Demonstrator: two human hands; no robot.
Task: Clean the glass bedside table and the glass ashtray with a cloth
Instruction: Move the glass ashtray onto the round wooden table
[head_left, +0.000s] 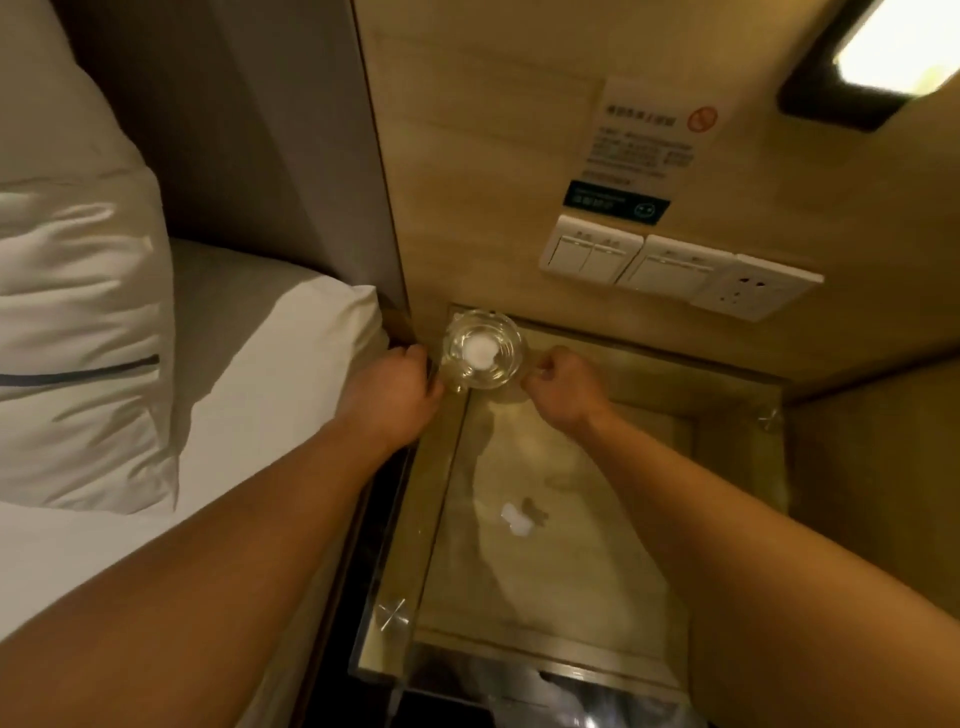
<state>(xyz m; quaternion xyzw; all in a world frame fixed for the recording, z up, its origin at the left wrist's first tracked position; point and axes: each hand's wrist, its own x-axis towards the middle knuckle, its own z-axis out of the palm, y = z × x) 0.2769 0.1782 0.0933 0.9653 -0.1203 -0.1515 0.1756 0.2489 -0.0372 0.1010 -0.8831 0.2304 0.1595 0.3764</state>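
two bare hands flank a glass ashtray (483, 349) at the far left corner of a glass tabletop (727, 519), the left hand (397, 387) and right hand (563, 387) curled at its sides. a white scrap (516, 519) lies mid-tabletop; a bed (234, 415) sits left.

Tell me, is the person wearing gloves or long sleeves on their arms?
No. Both arms are bare as far as the picture shows: no sleeves reach the forearms. The left hand and the right hand have no gloves on. No watch, bracelet or ring shows on either wrist or hand, though the fingers are mostly curled out of view.
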